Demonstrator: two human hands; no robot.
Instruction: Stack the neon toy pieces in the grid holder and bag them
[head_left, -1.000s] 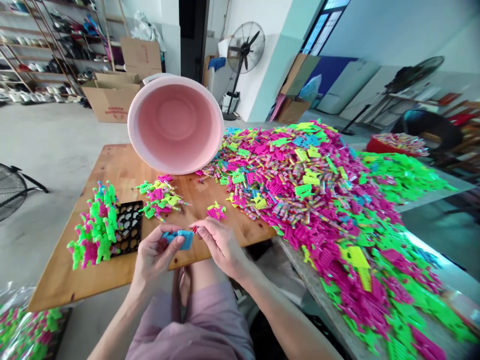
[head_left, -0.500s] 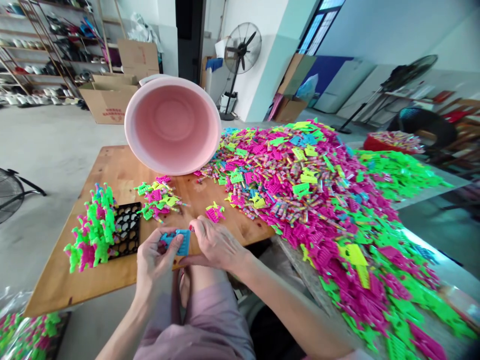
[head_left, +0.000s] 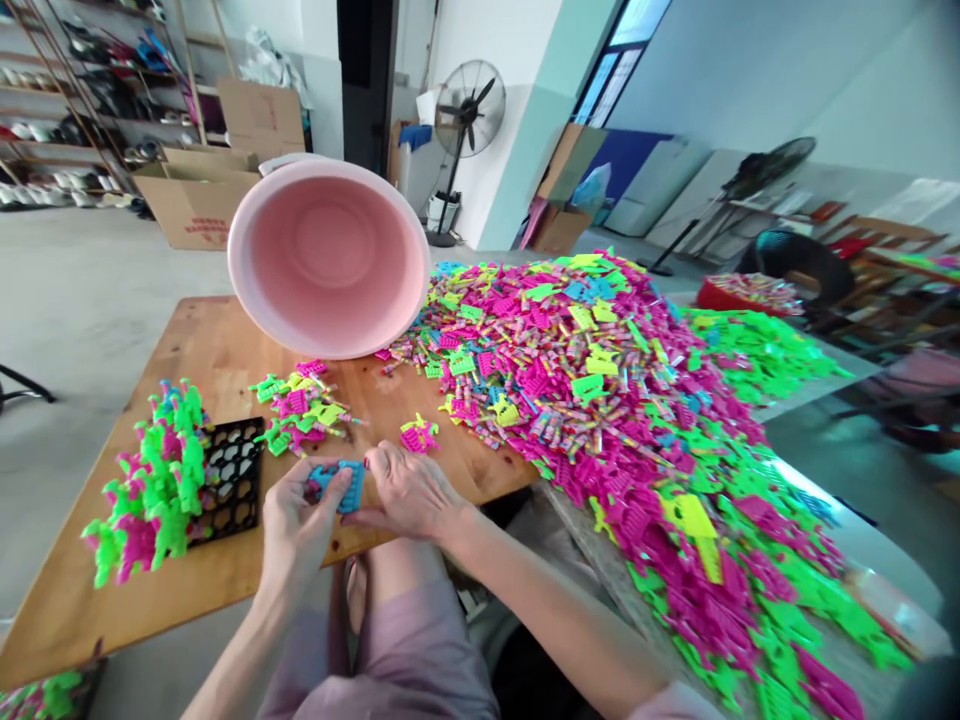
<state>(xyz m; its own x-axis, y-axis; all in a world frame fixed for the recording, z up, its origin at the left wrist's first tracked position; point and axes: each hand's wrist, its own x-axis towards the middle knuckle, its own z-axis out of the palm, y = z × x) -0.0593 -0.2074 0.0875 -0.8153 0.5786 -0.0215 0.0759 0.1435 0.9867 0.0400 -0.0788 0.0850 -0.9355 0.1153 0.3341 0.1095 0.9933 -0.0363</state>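
Note:
My left hand (head_left: 294, 515) pinches a small blue plastic toy piece (head_left: 349, 488) with a ribbed, comb-like side, between thumb and fingers. Right beside it, my right hand (head_left: 412, 490) has its fingers closed at the piece's right edge. A speck of red shows at those fingertips; what they grip is mostly hidden. Just beyond my hands lies a little pink and yellow cluster of toy pieces (head_left: 419, 434). To its left rests a loose heap of pink, green and yellow pieces (head_left: 304, 408). Green and pink toy figures (head_left: 154, 480) stand upright in a black tray with holes (head_left: 238, 475).
A pink tub (head_left: 330, 250) lies tipped on its side on the wooden table (head_left: 187, 340), opening towards me. A large pile of colourful plastic pieces and small wrapped tubes (head_left: 570, 370) spreads along the right. Beyond stand a fan (head_left: 469, 108) and cardboard boxes (head_left: 196, 198).
The whole view has shifted slightly, so the table and tub sit further left. Both hands stay together at the blue toy piece, with hardly any change in hold.

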